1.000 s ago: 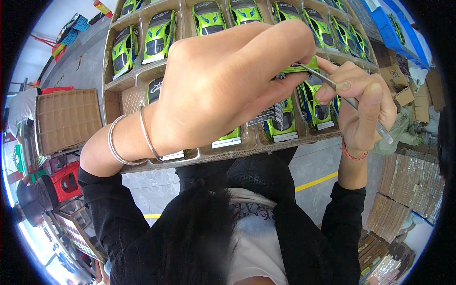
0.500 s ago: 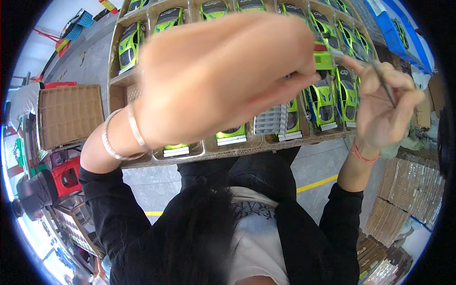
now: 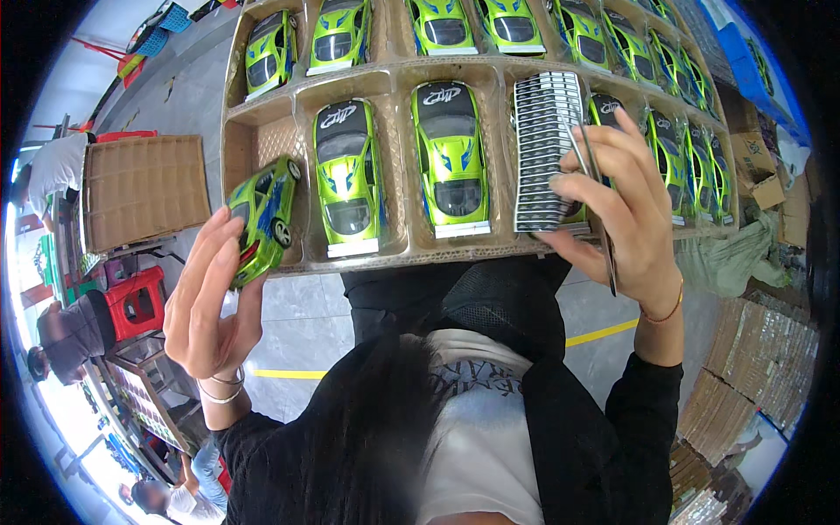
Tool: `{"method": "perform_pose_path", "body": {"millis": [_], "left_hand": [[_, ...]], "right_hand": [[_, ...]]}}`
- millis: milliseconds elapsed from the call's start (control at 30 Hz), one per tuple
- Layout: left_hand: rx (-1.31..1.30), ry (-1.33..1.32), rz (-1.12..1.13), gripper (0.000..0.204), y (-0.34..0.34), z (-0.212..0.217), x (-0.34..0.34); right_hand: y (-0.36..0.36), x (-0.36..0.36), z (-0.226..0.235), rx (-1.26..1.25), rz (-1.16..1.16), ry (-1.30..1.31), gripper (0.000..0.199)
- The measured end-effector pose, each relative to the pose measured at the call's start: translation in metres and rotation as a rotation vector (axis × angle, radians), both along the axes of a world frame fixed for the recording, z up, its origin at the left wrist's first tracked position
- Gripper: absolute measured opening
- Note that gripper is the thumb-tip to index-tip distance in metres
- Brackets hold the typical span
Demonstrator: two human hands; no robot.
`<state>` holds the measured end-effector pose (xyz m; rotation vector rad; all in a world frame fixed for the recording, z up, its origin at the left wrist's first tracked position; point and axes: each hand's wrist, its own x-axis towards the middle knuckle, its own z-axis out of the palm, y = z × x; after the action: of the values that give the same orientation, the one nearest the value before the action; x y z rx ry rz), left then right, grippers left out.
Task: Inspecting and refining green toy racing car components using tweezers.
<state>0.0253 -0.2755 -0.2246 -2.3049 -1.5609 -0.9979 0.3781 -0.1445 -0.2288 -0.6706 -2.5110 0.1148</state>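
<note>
My left hand [image 3: 208, 306] grips a lime-green toy car [image 3: 269, 208] by its rear end, fingers on one side and thumb below. The car is tilted over the front left compartment of the tray [image 3: 367, 260]. In my right hand [image 3: 632, 214] is a pair of dark metal tweezers [image 3: 605, 232], slanting across the fingers. Those fingertips touch a striped black-and-white strip sheet [image 3: 544, 122], which lies over a car in the tray. Two green cars, a left one [image 3: 347, 171] and a right one [image 3: 450, 157], sit in compartments between my hands, each with a white strip along its near end.
More green cars [image 3: 514, 26] fill the tray's far row and right side. A blue bin [image 3: 744, 66] stands at the far right, with stacked cardboard [image 3: 744, 367] below. To the left are an upright divided tray [image 3: 144, 192], a red stool [image 3: 136, 306] and other people.
My left hand, blurred across the tray before, has moved left and down with the car. My right hand has moved left and down to the striped sheet, still holding the tweezers.
</note>
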Motion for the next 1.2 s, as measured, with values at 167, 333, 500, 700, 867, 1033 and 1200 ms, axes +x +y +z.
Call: {"method": "perform_pose_path", "body": {"millis": [167,333,500,700,867,1033,1200], "left_hand": [[-0.152,0.132,0.061,0.028,0.004,0.008,0.008],[-0.313,0.041,-0.149,0.021,0.027,0.022,0.015],[-0.506,0.158,-0.267,0.021,0.045,0.029,0.025],[-0.258,0.408,-0.383,0.026,0.051,0.040,0.050],[-0.092,0.349,-0.202,0.044,0.067,0.047,0.059],[-0.005,0.034,-0.176,0.040,0.094,0.039,0.062],[0.142,-0.521,-0.210,0.040,0.127,0.064,0.108]], "right_hand": [[-0.011,0.009,0.018,-0.054,0.011,-0.165,0.043],[-0.015,0.020,0.028,-0.200,0.051,-0.131,0.041],[-0.003,0.036,0.016,-0.238,0.031,0.070,0.036],[0.006,0.031,0.013,-0.569,-0.189,0.417,0.030],[0.044,0.029,0.007,-0.797,-0.166,0.544,0.028],[0.070,0.032,0.002,-0.916,-0.230,0.493,0.032],[0.080,0.037,-0.007,-0.955,-0.193,0.567,0.033]]}}
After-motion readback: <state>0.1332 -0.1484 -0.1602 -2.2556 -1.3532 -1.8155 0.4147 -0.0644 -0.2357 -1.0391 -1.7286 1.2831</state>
